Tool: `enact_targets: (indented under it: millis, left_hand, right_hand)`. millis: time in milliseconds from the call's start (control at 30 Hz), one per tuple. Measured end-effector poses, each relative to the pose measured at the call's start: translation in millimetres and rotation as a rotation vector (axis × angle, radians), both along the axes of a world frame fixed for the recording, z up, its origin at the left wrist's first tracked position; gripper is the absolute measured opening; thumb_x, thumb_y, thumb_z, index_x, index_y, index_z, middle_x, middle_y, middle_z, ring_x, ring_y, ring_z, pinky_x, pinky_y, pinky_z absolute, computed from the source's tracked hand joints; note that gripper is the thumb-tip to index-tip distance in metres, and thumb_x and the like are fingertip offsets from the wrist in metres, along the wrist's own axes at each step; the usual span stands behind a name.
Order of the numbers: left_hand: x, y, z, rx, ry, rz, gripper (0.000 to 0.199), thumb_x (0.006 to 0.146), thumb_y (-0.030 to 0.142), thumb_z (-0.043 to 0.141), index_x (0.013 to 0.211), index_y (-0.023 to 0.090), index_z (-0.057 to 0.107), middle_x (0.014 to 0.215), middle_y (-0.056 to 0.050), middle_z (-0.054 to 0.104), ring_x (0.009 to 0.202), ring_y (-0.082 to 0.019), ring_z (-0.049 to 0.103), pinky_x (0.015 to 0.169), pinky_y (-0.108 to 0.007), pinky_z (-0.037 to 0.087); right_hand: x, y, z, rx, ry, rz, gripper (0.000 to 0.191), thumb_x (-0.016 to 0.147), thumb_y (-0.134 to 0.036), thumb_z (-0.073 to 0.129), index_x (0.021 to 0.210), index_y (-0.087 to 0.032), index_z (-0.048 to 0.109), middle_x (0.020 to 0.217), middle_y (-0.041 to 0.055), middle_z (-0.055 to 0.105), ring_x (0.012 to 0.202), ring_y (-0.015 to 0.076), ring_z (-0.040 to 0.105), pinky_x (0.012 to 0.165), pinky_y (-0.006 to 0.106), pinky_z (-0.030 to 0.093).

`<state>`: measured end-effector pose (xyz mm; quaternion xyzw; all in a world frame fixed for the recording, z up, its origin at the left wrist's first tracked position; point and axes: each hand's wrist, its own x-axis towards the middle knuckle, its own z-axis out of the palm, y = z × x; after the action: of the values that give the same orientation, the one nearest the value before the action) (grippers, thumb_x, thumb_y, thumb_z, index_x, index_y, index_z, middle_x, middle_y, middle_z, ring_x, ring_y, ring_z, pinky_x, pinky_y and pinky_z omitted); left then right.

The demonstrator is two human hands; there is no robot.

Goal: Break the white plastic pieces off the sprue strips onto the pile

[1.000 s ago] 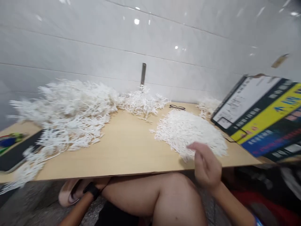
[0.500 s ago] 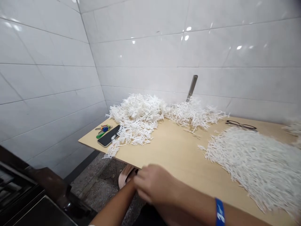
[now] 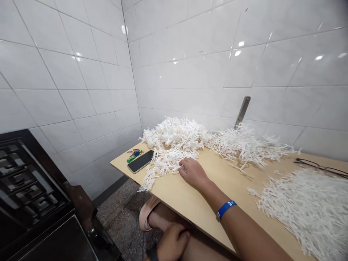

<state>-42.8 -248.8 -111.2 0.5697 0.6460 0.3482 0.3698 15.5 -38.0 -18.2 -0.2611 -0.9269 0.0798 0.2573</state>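
Note:
My right hand point(image 3: 192, 172), with a blue wristband point(image 3: 226, 208) on its arm, is at the near edge of a heap of white branched strands point(image 3: 176, 134). Its fingers are curled in around a few of the white strands. Below the table edge, my left hand point(image 3: 172, 241) is closed in front of my legs, with a dark band at the wrist. Its fingertips are hidden, so I cannot make out what it holds. To the right on the table lies a wide, flat pile of short loose white pieces point(image 3: 312, 206).
A phone point(image 3: 140, 161) and keys with colourful tags point(image 3: 135, 153) lie at the table's left end. Glasses point(image 3: 322, 166) rest by the back wall. A metal bracket point(image 3: 242, 111) stands behind the strands. A dark carved chair point(image 3: 29, 188) is at the left, beside the wooden table point(image 3: 209, 203).
My right hand has moved away from my left, up and forward to the heap of strands. My left hand has come into clearer view below the table. The view has turned left.

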Motion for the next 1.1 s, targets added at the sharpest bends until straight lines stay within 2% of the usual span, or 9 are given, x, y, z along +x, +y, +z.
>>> enact_targets:
  millis: [133,233,300,400,500,667,767,900,1100]
  left_hand:
    - [6.5,-22.5,43.4,0.222,-0.168,-0.028,0.038,0.097,0.037,0.033,0.101,0.018,0.065,0.071,-0.005,0.070,0.063,-0.015,0.065,0.067,-0.027,0.053]
    - [-11.6,-0.5,93.1,0.587,0.095,0.077,0.028,0.094,0.031,0.042,0.096,0.020,0.067,0.087,-0.008,0.071,0.085,-0.019,0.065,0.085,-0.033,0.050]
    - [-31.8,31.0,112.3,0.618,0.360,0.109,0.028,0.091,0.030,0.047,0.112,0.022,0.064,0.118,-0.010,0.064,0.114,-0.023,0.056,0.101,-0.040,0.042]
    - [-64.8,74.7,113.2,0.413,0.612,0.205,0.052,0.085,0.032,0.055,0.135,0.023,0.048,0.147,-0.011,0.041,0.136,-0.030,0.036,0.111,-0.050,0.029]
    - [-90.6,91.2,102.2,0.291,0.641,0.180,0.054,0.088,0.036,0.049,0.140,0.026,0.041,0.148,-0.009,0.040,0.135,-0.027,0.038,0.110,-0.048,0.029]
    - [-104.4,81.0,100.0,0.305,0.468,0.282,0.054,0.086,0.039,0.050,0.135,0.018,0.042,0.116,-0.011,0.063,0.108,-0.025,0.059,0.095,-0.037,0.043]
    - [-98.6,76.6,105.7,0.369,0.419,0.281,0.030,0.084,0.040,0.051,0.104,0.019,0.061,0.096,-0.006,0.066,0.094,-0.023,0.061,0.086,-0.033,0.044]
    - [-92.8,66.9,126.5,0.449,0.177,0.315,0.031,0.083,0.047,0.053,0.079,0.017,0.059,0.074,-0.002,0.060,0.071,-0.017,0.056,0.068,-0.027,0.044]
    - [-96.2,39.4,181.8,0.454,-0.239,0.045,0.046,0.081,0.054,0.056,0.111,0.020,0.061,0.104,-0.010,0.065,0.090,-0.023,0.062,0.078,-0.033,0.050]
  right_hand:
    - [4.6,9.4,3.7,-0.135,0.234,-0.034,0.020,0.090,-0.024,0.042,0.088,-0.019,0.062,0.091,0.0074,0.065,0.085,0.0194,0.055,0.076,0.031,0.040]
    - [7.5,10.5,6.6,-0.239,0.461,-0.107,0.018,0.088,-0.028,0.043,0.086,-0.020,0.059,0.089,0.0055,0.064,0.080,0.0186,0.055,0.071,0.030,0.040]
    - [10.6,9.4,9.9,-0.306,0.584,-0.130,0.019,0.088,-0.032,0.043,0.084,-0.020,0.057,0.083,0.0032,0.062,0.076,0.0177,0.054,0.069,0.029,0.039]
    - [18.1,10.1,16.9,-0.372,0.732,-0.174,0.023,0.089,-0.038,0.041,0.081,-0.020,0.053,0.074,0.0010,0.057,0.070,0.0164,0.052,0.065,0.028,0.038]
    - [29.4,16.8,24.4,-0.362,0.833,-0.239,0.025,0.088,-0.043,0.041,0.081,-0.021,0.051,0.070,-0.0001,0.053,0.066,0.0160,0.049,0.062,0.027,0.037]
    - [50.4,35.7,31.1,-0.425,1.089,-0.437,0.027,0.087,-0.047,0.041,0.079,-0.022,0.047,0.064,-0.0036,0.046,0.060,0.0142,0.047,0.057,0.026,0.038]
    - [56.4,44.1,31.8,-0.556,1.299,-0.411,0.029,0.084,-0.050,0.046,0.074,-0.023,0.043,0.061,-0.0062,0.042,0.057,0.0115,0.047,0.058,0.025,0.044]
    - [54.9,41.2,42.5,-0.789,1.492,-0.247,0.034,0.080,-0.056,0.051,0.079,-0.023,0.040,0.061,-0.0068,0.051,0.053,0.0106,0.054,0.054,0.026,0.050]
    - [71.9,18.6,101.7,-0.757,1.580,-0.080,0.034,0.079,-0.051,0.060,0.080,-0.023,0.041,0.058,-0.0062,0.055,0.051,0.0098,0.057,0.047,0.021,0.047]
